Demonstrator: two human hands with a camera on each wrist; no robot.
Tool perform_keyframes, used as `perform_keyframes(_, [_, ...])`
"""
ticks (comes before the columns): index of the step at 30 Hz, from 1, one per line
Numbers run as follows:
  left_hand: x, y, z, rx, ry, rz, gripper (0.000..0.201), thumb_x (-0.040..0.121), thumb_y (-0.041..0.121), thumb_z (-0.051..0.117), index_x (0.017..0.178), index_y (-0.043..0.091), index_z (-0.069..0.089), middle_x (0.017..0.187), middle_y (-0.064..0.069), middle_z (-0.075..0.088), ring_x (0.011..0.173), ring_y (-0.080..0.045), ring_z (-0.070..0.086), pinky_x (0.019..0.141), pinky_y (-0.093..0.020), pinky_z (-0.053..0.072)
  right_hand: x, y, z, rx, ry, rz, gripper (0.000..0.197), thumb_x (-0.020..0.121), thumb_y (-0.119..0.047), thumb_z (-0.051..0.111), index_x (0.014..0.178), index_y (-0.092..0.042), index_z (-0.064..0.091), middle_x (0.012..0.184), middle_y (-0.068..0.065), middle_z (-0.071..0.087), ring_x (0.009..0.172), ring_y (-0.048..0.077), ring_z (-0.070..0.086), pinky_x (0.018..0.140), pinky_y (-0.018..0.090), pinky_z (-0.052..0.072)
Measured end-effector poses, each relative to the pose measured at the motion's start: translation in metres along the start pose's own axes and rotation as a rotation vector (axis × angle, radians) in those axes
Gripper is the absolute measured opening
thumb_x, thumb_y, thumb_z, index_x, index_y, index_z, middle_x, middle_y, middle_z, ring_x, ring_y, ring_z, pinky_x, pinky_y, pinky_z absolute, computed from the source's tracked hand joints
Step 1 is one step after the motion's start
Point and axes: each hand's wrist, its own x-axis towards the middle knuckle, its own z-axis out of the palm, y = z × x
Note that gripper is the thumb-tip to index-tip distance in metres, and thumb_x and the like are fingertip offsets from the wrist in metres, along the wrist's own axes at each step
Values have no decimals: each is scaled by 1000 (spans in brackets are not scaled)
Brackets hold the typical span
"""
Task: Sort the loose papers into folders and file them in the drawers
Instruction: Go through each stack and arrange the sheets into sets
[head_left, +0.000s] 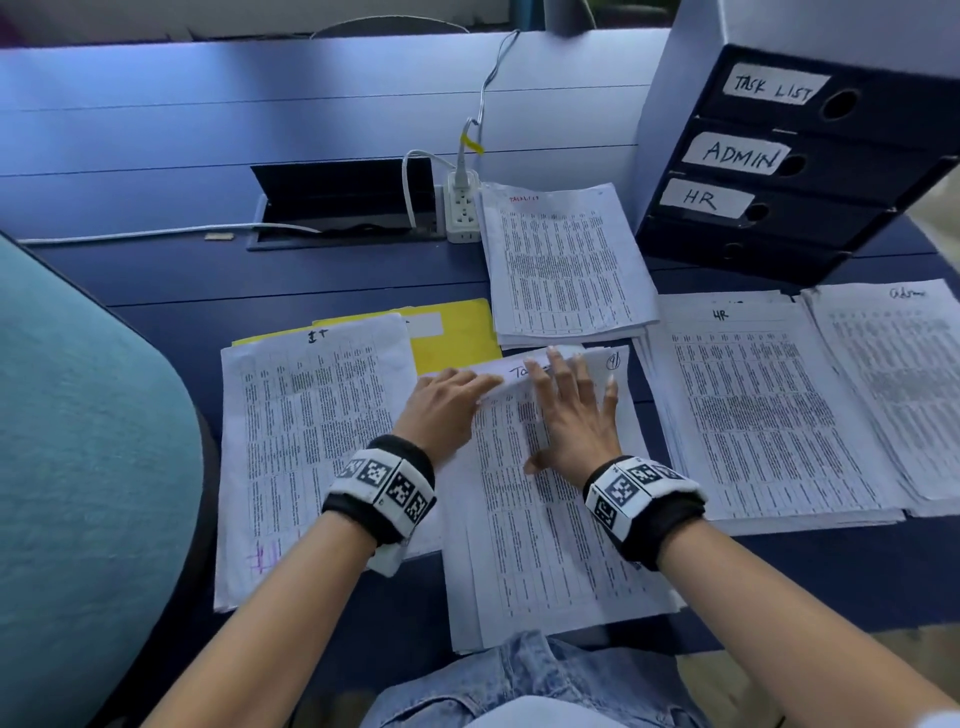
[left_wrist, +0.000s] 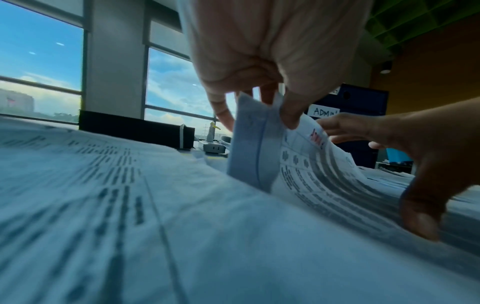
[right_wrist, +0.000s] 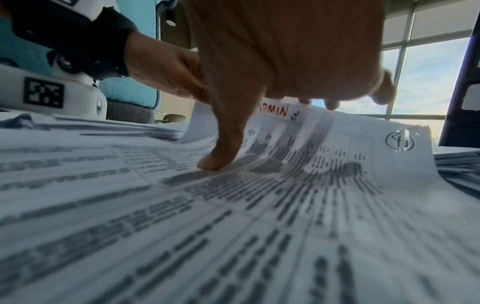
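On the blue desk (head_left: 156, 156), head view: middle stack (head_left: 545, 561) of printed tables lying straight ahead, lifted sheets (head_left: 524, 371) curled up at its far end. Left hand (head_left: 441, 410) at their left corner, fingers closed on the paper. Right hand (head_left: 576, 415) flat across the stack, fingers spread and straight, tips on the curled edge. Left of it, IT stack (head_left: 306, 441) overlapping a yellow folder (head_left: 457, 332). Beyond it, task list stack (head_left: 561, 265) just beside a power strip (head_left: 462, 208). To the right, HR stack (head_left: 753, 410) and admin stack (head_left: 893, 374) side by side, and behind them the drawer unit (head_left: 810, 171) labelled TASK LIST, ADMIN, HR.

From the left wrist: left hand (left_wrist: 259, 51) pinching the lifted sheets (left_wrist: 254, 154) between thumb and fingers, paper standing nearly upright, red lettering at its top. Right hand (left_wrist: 415, 154) close beside, thumb down on the page. Drawer unit (left_wrist: 350, 102) behind.

From the right wrist: right hand (right_wrist: 285, 51) open, thumb (right_wrist: 223, 148) pressed onto the printed page, other fingertips showing over the top edge of the lifted sheets (right_wrist: 324, 133), marked ADMIN 3 in red and black. Left hand (right_wrist: 166, 67) touching their left edge.
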Motion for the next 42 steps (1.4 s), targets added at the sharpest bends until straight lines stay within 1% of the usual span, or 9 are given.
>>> perform_keyframes(11, [11,-15,-14,-622,121,-354,28,96,19,47,117,6,61,103,-12,63,92,-15,53,72,-14,37,-9,5,5,-19,101,-111,85,69,-43,76,120,-30,9,148,-1,28,142,24,7,101,58,-18])
perform_keyframes(15, [17,-26,-14,-570,86,-494,18,90,13,57,93,-1,68,70,-4,56,62,-13,49,50,-3,36,-14,3,8,-154,229,-211,75,33,-42,91,100,-23,63,99,-1,66,112,26,48,93,74,19])
perform_keyframes(20, [21,-26,-25,-777,-60,-598,20,89,6,54,71,5,61,65,-5,54,54,-12,57,53,-21,52,-17,2,12,-177,294,-264,62,18,-31,93,74,-21,70,92,4,68,93,27,65,80,67,40])
perform_keyframes(23, [20,-21,-32,-854,-71,-616,24,88,1,52,67,9,58,65,-6,53,50,-10,58,48,-16,51,-15,3,15,-83,337,-322,53,27,-14,91,75,-19,68,93,3,68,89,24,67,83,63,42])
perform_keyframes(26, [16,-20,-30,-683,20,-558,13,88,11,59,101,9,60,86,-6,57,88,-25,59,75,-27,49,-15,3,9,132,392,-293,29,57,0,80,78,-16,67,81,1,69,80,23,67,92,55,31])
perform_keyframes(29, [11,-5,-36,-654,74,-339,56,81,54,59,122,16,54,115,2,56,110,-10,50,97,-26,39,-14,1,-11,263,488,-197,17,76,1,64,88,-11,68,91,5,71,92,22,64,101,51,20])
perform_keyframes(32, [6,21,-45,-916,-31,-198,86,50,89,51,107,24,57,99,11,62,91,4,57,83,-10,42,-10,0,-39,331,565,-99,14,86,-6,54,92,-11,65,92,1,67,96,19,58,104,42,15])
perform_keyframes(37, [6,51,-37,-786,-9,-245,19,85,26,66,89,8,65,80,-2,62,74,-15,57,75,-34,48,-7,5,-82,498,769,42,28,76,-18,44,93,-9,64,79,-2,56,89,26,57,95,42,29])
perform_keyframes(42, [19,62,-31,-871,221,-475,12,89,15,59,87,6,65,79,-9,58,73,-18,53,68,-30,46,-17,30,-70,714,782,263,75,78,-17,66,142,-12,28,146,9,29,136,24,24,111,50,14])
